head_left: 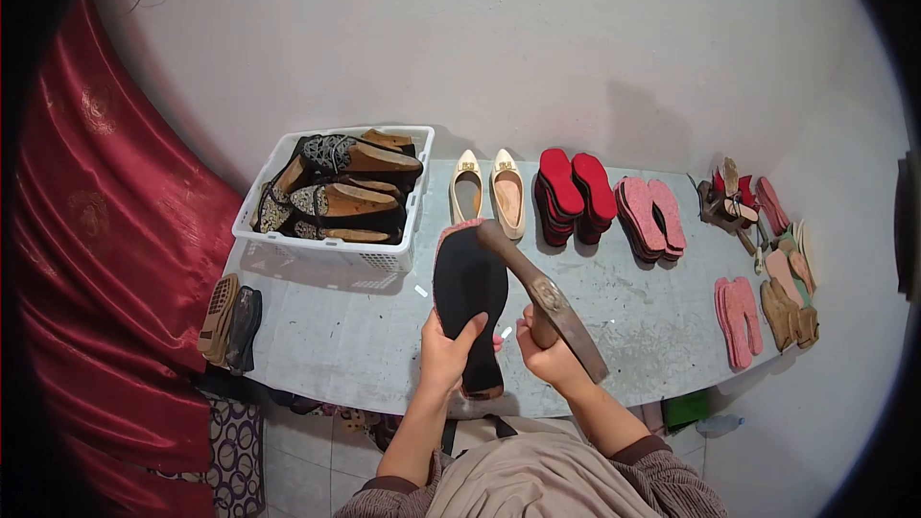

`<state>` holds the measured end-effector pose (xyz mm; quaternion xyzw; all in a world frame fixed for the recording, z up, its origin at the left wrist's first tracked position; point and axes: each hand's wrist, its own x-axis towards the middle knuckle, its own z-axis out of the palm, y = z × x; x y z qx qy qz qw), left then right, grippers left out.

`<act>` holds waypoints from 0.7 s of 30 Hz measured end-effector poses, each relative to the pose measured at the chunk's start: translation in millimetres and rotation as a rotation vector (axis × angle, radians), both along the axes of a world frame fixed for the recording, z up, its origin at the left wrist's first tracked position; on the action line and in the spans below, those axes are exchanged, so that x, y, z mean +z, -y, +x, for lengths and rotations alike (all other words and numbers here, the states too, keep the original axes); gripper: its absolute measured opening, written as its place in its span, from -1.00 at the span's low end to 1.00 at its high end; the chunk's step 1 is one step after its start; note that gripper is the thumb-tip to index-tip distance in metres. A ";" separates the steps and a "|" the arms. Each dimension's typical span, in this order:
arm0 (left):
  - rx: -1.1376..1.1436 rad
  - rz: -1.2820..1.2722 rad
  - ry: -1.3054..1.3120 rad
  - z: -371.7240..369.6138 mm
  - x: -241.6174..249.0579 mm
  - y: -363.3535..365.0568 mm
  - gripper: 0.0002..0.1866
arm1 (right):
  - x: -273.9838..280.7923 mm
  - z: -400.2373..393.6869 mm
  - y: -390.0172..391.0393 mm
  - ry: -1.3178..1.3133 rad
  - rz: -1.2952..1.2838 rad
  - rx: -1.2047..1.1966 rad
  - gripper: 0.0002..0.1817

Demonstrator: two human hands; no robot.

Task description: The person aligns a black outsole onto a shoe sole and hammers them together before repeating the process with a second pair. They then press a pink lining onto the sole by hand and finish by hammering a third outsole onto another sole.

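My left hand (449, 350) is closed around a black shoe sole (470, 278), thumb laid across its narrow middle. Pink material shows along the toe edge of the sole, and a brown bit shows at its heel end. In my right hand (554, 360) is a cobbler's hammer (549, 297), gripped by its short wooden handle. The hammer's long curved metal head slants across the view, and its rounded face overlaps the toe end of the sole. Both hands are above the table's front part.
On the table (326, 326) stand a white basket (336, 254) of shoes, cream flats (508, 201), stacked red soles (561, 187) and pink soles (643, 211). More pink soles (737, 321), tan pieces (789, 315) and tools lie right. Dark soles (245, 326) sit left, by a red curtain (125, 230).
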<state>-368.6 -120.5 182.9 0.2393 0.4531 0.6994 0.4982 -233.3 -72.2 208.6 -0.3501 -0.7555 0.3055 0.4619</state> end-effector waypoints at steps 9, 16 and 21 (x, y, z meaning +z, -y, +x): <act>0.061 0.004 -0.036 1.1 -3.1 -3.2 -0.70 | -12.6 3.8 4.3 0.082 -0.125 0.021 -0.81; 0.132 0.015 -0.099 -6.8 -7.5 -6.2 -0.71 | -8.5 20.0 16.5 0.206 -0.239 0.167 -0.89; 0.122 -0.031 -0.158 -15.3 -33.9 -15.2 -0.68 | -7.1 26.9 18.9 0.202 -0.255 0.214 -0.90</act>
